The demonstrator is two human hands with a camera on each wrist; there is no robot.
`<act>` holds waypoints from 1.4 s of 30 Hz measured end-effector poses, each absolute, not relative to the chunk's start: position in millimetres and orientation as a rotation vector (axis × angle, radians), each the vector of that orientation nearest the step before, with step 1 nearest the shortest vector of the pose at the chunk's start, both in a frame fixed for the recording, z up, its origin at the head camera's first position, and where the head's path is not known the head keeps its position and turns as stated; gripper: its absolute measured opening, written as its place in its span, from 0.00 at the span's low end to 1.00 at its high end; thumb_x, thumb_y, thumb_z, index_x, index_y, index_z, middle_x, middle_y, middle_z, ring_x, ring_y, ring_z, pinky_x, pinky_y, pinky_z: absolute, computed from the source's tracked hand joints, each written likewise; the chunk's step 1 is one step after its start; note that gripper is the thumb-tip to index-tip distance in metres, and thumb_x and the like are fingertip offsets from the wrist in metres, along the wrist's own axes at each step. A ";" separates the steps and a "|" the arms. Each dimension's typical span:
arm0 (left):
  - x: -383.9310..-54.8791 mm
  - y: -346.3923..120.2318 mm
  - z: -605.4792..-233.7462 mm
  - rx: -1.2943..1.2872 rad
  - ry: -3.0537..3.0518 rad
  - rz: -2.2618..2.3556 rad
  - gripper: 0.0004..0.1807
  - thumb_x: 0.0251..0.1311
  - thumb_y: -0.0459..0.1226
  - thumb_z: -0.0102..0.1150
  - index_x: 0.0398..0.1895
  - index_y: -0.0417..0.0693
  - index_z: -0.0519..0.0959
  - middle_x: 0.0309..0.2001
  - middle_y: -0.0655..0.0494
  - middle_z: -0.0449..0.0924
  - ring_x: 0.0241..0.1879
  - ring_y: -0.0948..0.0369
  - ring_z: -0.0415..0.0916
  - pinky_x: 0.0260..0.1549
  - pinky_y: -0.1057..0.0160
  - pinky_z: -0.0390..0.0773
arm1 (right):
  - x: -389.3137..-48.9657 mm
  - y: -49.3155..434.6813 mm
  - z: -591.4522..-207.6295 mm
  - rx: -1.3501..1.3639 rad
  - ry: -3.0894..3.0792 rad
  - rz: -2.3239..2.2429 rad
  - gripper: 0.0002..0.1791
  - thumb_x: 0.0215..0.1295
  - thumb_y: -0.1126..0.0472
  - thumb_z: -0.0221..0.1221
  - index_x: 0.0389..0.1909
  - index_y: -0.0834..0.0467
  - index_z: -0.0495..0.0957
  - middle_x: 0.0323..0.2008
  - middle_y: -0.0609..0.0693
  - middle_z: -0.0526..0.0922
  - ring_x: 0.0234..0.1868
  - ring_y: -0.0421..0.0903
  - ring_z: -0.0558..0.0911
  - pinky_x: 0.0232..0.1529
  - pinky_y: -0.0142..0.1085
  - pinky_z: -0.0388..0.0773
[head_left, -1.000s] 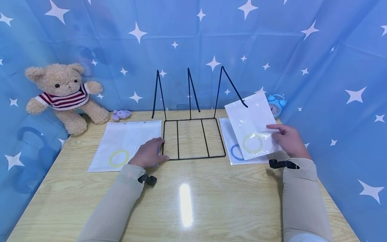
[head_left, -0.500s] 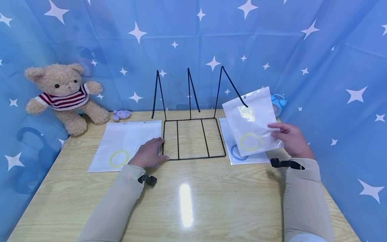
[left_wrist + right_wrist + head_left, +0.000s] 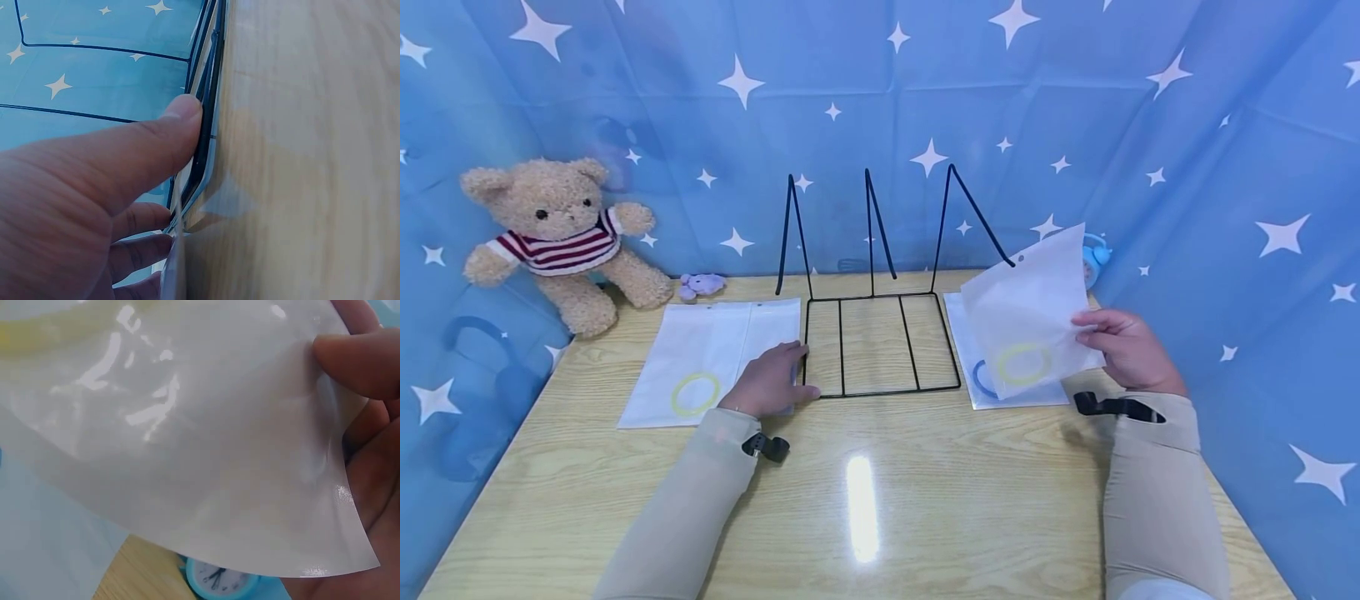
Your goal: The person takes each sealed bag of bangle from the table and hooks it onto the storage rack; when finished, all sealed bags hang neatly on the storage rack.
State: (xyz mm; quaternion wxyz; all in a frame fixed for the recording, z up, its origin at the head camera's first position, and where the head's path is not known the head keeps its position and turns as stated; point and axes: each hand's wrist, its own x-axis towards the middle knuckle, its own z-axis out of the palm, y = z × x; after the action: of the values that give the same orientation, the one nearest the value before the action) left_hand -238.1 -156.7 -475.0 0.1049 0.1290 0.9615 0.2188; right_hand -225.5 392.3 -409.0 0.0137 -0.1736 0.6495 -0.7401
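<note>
My left hand (image 3: 770, 379) holds the front left corner of the black wire rack (image 3: 880, 392), which has three upright prongs with downward-bent arms. In the left wrist view, the thumb (image 3: 184, 109) presses on the wire. My right hand (image 3: 1131, 346) pinches the right edge of a white zip bag (image 3: 1030, 308), thumb on its front face. A yellow ring (image 3: 1024, 363) shows through the bag. The bag's punched hole (image 3: 1021, 258) is right beside the tip of the rack's right arm. Behind it, a second white bag (image 3: 1022, 402) with a blue ring (image 3: 982, 379) lies on the table.
Left of the rack, white bags (image 3: 700, 333) lie flat, a yellow ring (image 3: 696, 394) showing in one. A teddy bear (image 3: 561, 217) and a small purple toy (image 3: 702, 285) sit at the back left. A blue alarm clock (image 3: 1096, 257) stands behind the held bag.
The held bag has turned and shifted a little right, so its top edge now lies at the arm's tip instead of behind it. My right hand has moved slightly right; the left hand stays put.
</note>
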 end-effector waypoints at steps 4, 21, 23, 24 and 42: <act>-238.5 -157.4 -476.3 0.380 2.835 0.643 0.47 0.65 0.53 0.71 0.81 0.43 0.64 0.81 0.41 0.59 0.80 0.40 0.57 0.76 0.37 0.62 | -223.5 391.8 -407.3 -0.669 1.905 -2.342 0.25 0.69 0.87 0.50 0.51 0.64 0.89 0.49 0.46 0.88 0.45 0.39 0.84 0.43 0.26 0.84; -237.9 -156.7 -473.9 0.392 2.841 0.628 0.46 0.65 0.52 0.71 0.80 0.41 0.65 0.81 0.40 0.60 0.79 0.39 0.58 0.74 0.37 0.64 | -218.1 382.1 -390.7 -0.987 1.659 -2.328 0.21 0.70 0.86 0.49 0.53 0.71 0.86 0.50 0.52 0.90 0.47 0.43 0.88 0.49 0.28 0.85; -237.9 -156.7 -473.3 0.395 2.840 0.628 0.46 0.65 0.52 0.71 0.80 0.41 0.65 0.81 0.40 0.60 0.79 0.39 0.58 0.74 0.36 0.64 | -216.9 379.9 -388.1 -0.979 1.672 -2.327 0.22 0.70 0.87 0.49 0.53 0.71 0.86 0.50 0.53 0.90 0.48 0.43 0.88 0.50 0.29 0.85; -237.6 -156.6 -472.9 0.395 2.839 0.630 0.46 0.65 0.52 0.71 0.80 0.41 0.65 0.81 0.40 0.60 0.79 0.38 0.58 0.74 0.36 0.64 | -216.1 378.6 -386.6 -0.968 1.677 -2.326 0.22 0.70 0.87 0.48 0.53 0.71 0.85 0.50 0.53 0.90 0.48 0.44 0.88 0.50 0.29 0.85; -236.0 -156.5 -471.5 0.395 2.833 0.638 0.47 0.64 0.52 0.72 0.81 0.41 0.64 0.81 0.40 0.60 0.79 0.39 0.58 0.74 0.37 0.65 | -213.3 367.0 -380.2 -0.748 1.903 -2.288 0.27 0.68 0.89 0.46 0.52 0.66 0.88 0.48 0.49 0.88 0.45 0.42 0.86 0.45 0.28 0.86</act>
State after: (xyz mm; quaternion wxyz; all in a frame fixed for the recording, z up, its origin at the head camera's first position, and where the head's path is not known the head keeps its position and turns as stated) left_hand -236.0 -156.5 -471.5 0.1050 0.1340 0.9613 0.2165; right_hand -213.3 367.0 -380.2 0.0368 -0.2437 0.6197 -0.7451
